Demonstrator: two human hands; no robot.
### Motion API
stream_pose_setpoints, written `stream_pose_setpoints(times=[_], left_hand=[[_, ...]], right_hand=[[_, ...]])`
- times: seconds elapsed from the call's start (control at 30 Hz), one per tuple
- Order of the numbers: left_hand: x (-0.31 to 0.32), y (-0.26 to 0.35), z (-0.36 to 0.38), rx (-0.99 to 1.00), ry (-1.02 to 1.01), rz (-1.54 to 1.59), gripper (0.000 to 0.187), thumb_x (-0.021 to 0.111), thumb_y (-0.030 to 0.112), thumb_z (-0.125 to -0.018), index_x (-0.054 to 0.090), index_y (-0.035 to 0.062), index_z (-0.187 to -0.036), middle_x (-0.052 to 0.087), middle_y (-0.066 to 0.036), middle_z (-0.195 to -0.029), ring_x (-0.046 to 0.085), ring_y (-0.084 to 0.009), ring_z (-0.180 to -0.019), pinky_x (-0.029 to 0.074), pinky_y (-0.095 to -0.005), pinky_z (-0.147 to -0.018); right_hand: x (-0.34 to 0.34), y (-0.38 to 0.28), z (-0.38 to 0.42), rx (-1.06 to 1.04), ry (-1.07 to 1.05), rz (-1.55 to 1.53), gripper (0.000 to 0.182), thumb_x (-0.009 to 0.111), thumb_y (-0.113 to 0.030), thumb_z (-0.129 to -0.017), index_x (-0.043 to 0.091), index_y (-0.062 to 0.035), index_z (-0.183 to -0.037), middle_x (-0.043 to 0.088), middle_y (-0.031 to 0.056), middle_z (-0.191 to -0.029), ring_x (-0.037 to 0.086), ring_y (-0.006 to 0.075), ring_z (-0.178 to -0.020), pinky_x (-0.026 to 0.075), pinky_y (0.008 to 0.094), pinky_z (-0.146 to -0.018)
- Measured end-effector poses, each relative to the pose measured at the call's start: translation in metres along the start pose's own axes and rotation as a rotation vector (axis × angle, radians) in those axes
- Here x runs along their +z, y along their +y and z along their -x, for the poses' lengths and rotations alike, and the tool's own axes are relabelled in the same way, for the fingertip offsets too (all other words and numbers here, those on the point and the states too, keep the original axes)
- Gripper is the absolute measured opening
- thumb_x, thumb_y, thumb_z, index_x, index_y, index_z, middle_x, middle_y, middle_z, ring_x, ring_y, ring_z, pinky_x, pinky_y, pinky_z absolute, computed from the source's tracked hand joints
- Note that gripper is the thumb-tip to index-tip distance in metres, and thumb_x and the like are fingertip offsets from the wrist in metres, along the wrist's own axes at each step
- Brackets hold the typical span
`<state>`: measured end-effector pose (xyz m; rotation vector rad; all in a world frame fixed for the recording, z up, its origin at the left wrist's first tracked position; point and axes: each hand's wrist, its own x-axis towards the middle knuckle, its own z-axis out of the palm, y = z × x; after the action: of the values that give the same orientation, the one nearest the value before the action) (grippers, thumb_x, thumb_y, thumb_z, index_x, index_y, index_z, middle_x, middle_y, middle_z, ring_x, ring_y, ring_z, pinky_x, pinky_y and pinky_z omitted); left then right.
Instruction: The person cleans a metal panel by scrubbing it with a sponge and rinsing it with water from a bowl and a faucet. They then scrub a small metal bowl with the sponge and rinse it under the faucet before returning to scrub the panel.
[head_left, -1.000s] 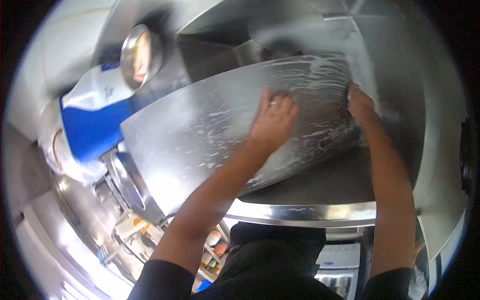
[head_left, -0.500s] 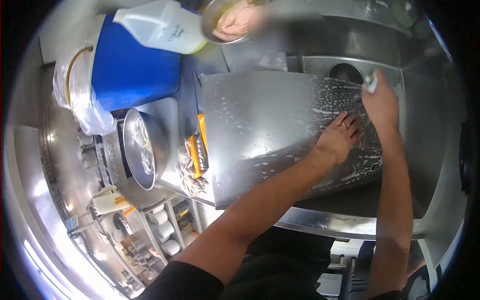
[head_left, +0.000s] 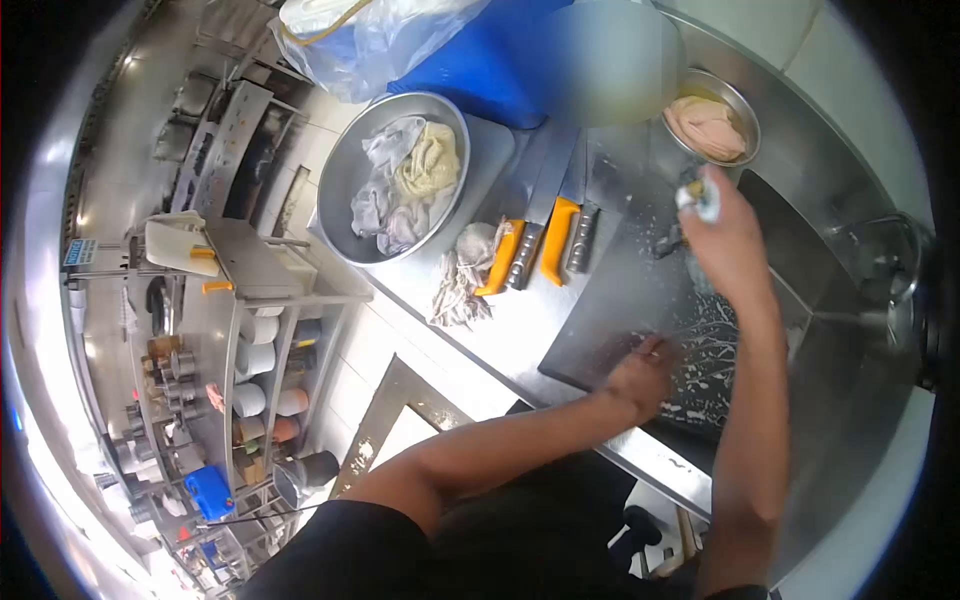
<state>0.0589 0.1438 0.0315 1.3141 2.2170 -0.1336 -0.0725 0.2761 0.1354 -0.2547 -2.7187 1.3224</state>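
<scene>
My right hand [head_left: 728, 240] is closed round a small white sponge [head_left: 703, 200] over the far side of a dark grey metal sheet [head_left: 610, 300]. White suds streak the sheet's right half. My left hand [head_left: 638, 380] rests on the sheet near its front edge, fingers loosely apart and partly blurred, holding nothing. Left of the sheet lie two knives with orange handles, one orange handle [head_left: 505, 258] and another orange handle [head_left: 558, 242]. A crumpled wet cloth [head_left: 462, 285] lies against the nearer one.
A steel bowl [head_left: 330, 205] of wet cloths stands on the left. Behind are a blue container [head_left: 470, 70], a blurred jug [head_left: 615, 60] and a small steel bowl [head_left: 752, 112] holding pinkish material. A sink basin [head_left: 800, 250] lies right, and shelving [head_left: 290, 350] stands lower left.
The view has swung left. My right hand, with the sponge, has gone from the sink end to the sheet's far side. My left hand has slid toward the front edge.
</scene>
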Motion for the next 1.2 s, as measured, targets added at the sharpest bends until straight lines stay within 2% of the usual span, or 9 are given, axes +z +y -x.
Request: stream_pose_setpoints(times=[0.1,0.2,0.23,0.53,0.67,0.8,0.97,1.1,1.2], left_hand=[[0.039,-0.007,0.026,-0.168,0.221,0.44,0.042,0.046,0.019,-0.099,0.061,0.0046,-0.135,0.047,-0.009,-0.154,0.034,-0.0235,-0.149,0.018,-0.0403,-0.127],[0.017,-0.02,0.063,-0.023,0.231,0.059,0.042,0.055,0.026,-0.096,0.062,0.007,-0.133,0.049,-0.007,-0.152,0.034,-0.0219,-0.149,0.02,-0.043,-0.126],[0.013,-0.021,0.072,-0.008,0.272,0.079,0.043,0.059,0.03,-0.095,0.063,0.0074,-0.132,0.049,-0.007,-0.152,0.034,-0.0219,-0.149,0.02,-0.0438,-0.126],[-0.001,-0.025,0.108,-0.029,0.251,0.181,0.049,0.068,0.036,-0.09,0.063,0.0054,-0.129,0.053,-0.012,-0.147,0.041,-0.0268,-0.144,0.025,-0.0448,-0.123],[-0.023,-0.02,0.107,-0.056,0.296,0.252,0.049,0.067,0.033,-0.093,0.06,0.0056,-0.133,0.055,-0.016,-0.144,0.05,-0.0323,-0.136,0.03,-0.0454,-0.121],[-0.049,0.0,0.083,-0.095,0.358,0.283,0.05,0.066,0.033,-0.094,0.059,0.0071,-0.136,0.057,-0.017,-0.142,0.051,-0.0343,-0.134,0.034,-0.0465,-0.118],[-0.068,0.037,0.043,-0.067,0.455,0.351,0.051,0.067,0.032,-0.094,0.057,0.0083,-0.138,0.06,-0.019,-0.137,0.055,-0.038,-0.129,0.041,-0.0485,-0.111],[-0.07,0.055,-0.012,-0.06,0.475,0.66,0.051,0.067,0.03,-0.095,0.056,0.0086,-0.14,0.06,-0.022,-0.135,0.058,-0.0426,-0.123,0.046,-0.0488,-0.106],[-0.09,0.069,-0.069,-0.075,0.444,0.757,0.052,0.064,0.032,-0.097,0.053,0.0086,-0.142,0.059,-0.024,-0.135,0.057,-0.0447,-0.124,0.047,-0.0482,-0.105]], right_hand=[[-0.004,-0.021,0.018,0.125,-0.13,0.043,0.053,0.068,-0.022,-0.085,0.058,0.0022,-0.132,0.069,0.0277,-0.114,0.068,0.0408,-0.106,0.053,0.0432,-0.091],[0.006,0.027,0.052,0.071,0.064,0.05,0.053,0.067,-0.022,-0.085,0.058,0.0027,-0.131,0.069,0.0284,-0.112,0.068,0.0401,-0.105,0.052,0.0439,-0.091],[-0.017,0.011,0.063,0.276,-0.085,-0.106,0.049,0.067,-0.021,-0.087,0.06,0.0039,-0.128,0.069,0.0284,-0.11,0.068,0.0393,-0.103,0.052,0.0425,-0.09],[-0.207,0.158,0.147,0.561,0.615,-0.317,0.03,0.065,-0.015,-0.09,0.064,-0.0002,-0.116,0.069,0.0093,-0.1,0.062,0.0197,-0.093,0.049,0.0377,-0.083],[-0.324,0.207,0.097,0.402,0.78,0.195,0.038,0.066,-0.021,-0.087,0.062,-0.0011,-0.119,0.071,0.0178,-0.105,0.069,0.0305,-0.098,0.051,0.0427,-0.085],[-0.383,0.249,0.038,0.475,0.589,0.698,0.049,0.067,-0.027,-0.084,0.059,-0.0027,-0.126,0.07,0.0213,-0.111,0.069,0.0363,-0.102,0.052,0.0491,-0.092],[-0.366,0.245,0.019,0.459,0.457,0.983,0.052,0.07,-0.03,-0.084,0.059,-0.0049,-0.128,0.062,0.0235,-0.129,0.058,0.0436,-0.12,0.048,0.0505,-0.103],[-0.292,0.262,0.022,-0.014,0.457,0.862,0.044,0.06,-0.023,-0.093,0.061,0.0018,-0.129,0.058,0.0224,-0.136,0.054,0.042,-0.125,0.045,0.0501,-0.107],[-0.226,0.276,0.031,0.097,0.212,0.814,0.065,0.061,-0.02,-0.094,0.037,0.0058,-0.149,0.056,0.0241,-0.141,0.049,0.0423,-0.134,0.04,0.0515,-0.113]])
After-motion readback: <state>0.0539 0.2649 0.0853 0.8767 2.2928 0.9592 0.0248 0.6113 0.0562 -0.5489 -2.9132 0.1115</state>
